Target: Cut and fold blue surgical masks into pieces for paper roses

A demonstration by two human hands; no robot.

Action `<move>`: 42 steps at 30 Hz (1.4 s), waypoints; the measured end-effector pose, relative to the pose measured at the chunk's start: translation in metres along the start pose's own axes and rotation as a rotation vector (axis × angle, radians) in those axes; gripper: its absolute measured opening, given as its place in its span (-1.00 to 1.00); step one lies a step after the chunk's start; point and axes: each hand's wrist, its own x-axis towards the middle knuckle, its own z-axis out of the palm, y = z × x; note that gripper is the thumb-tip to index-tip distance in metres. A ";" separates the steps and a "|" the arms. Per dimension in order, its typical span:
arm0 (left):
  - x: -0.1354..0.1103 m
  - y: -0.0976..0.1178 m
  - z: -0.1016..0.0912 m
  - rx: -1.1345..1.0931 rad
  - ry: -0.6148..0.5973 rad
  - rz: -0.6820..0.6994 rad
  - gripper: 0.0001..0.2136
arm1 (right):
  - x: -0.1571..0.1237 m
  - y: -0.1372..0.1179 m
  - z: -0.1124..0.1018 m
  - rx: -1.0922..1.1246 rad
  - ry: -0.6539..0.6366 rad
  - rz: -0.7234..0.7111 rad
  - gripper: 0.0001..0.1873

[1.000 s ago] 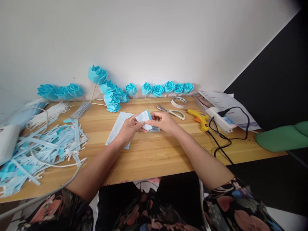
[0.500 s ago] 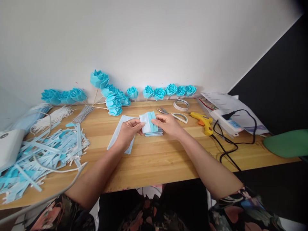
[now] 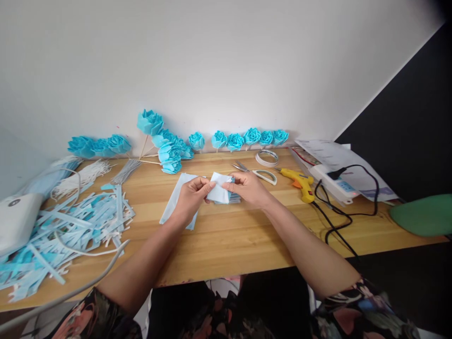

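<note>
A small piece of blue and white mask fabric [image 3: 219, 187] is pinched between my two hands over the middle of the table. My left hand [image 3: 194, 195] grips its left edge with thumb and fingers. At its right edge my right hand [image 3: 247, 188] pinches it, the thumb lying on the white face. Just below the piece lies a stack of folded blue fabric pieces [image 3: 231, 199], partly covered by it. A larger flat pale blue sheet [image 3: 173, 200] lies under and beside my left hand.
Blue fabric roses [image 3: 235, 141] line the wall. Scissors [image 3: 266, 176], a tape roll [image 3: 266, 158], a yellow glue gun [image 3: 300, 183] and a corded power strip [image 3: 335, 183] sit to the right. Cut blue strips [image 3: 70, 230], white cords [image 3: 83, 179] and grey wires [image 3: 126, 171] lie left.
The fabric piece has turned over at its right side: the bright blue band there is now mostly hidden and white shows. My right fingers have shifted on it. The view has moved slightly.
</note>
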 end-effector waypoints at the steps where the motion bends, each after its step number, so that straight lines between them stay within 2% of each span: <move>1: 0.000 0.000 0.000 -0.006 -0.015 -0.012 -0.58 | 0.000 0.000 0.001 0.015 0.001 0.007 -0.55; 4: 0.000 -0.001 0.000 0.023 -0.057 -0.050 -0.58 | 0.000 0.003 0.002 0.043 0.009 0.032 -0.59; 8: -0.001 -0.002 -0.002 0.049 -0.009 -0.034 -0.62 | 0.000 0.004 0.002 0.075 0.017 0.042 -0.70; 10: -0.001 -0.002 -0.002 0.080 -0.002 -0.012 -0.64 | -0.001 0.000 0.002 0.144 0.007 0.043 -0.68; 13: -0.002 -0.002 0.000 0.135 -0.038 0.003 -0.66 | -0.001 -0.004 0.002 0.208 -0.021 0.042 -0.54; 16: -0.004 -0.002 0.001 0.169 -0.050 0.010 -0.65 | -0.001 -0.003 0.003 0.143 -0.012 0.018 -0.65; 21: -0.004 -0.003 0.001 0.190 -0.028 0.020 -0.63 | -0.001 -0.001 0.003 -0.020 0.052 -0.041 -0.74; 26: -0.002 -0.005 0.001 0.106 -0.046 0.012 -0.61 | -0.003 -0.005 0.002 -0.156 0.084 -0.063 -0.64; 29: -0.001 -0.005 0.000 0.087 -0.058 0.063 -0.63 | -0.001 -0.001 -0.001 -0.112 0.117 -0.057 -0.67; 33: 0.000 -0.005 -0.002 0.078 -0.049 0.112 -0.66 | 0.004 0.006 -0.014 0.008 0.250 -0.065 -0.74; 36: 0.002 -0.005 -0.004 0.064 -0.033 0.107 -0.66 | 0.007 0.005 -0.025 0.097 0.324 -0.072 -0.71; 39: 0.002 -0.006 -0.004 0.073 -0.026 0.084 -0.67 | 0.003 -0.004 -0.029 0.177 0.302 -0.048 -0.60; 42: 0.003 -0.007 -0.004 0.085 0.006 0.066 -0.70 | -0.006 -0.016 -0.026 0.187 0.185 -0.006 -0.56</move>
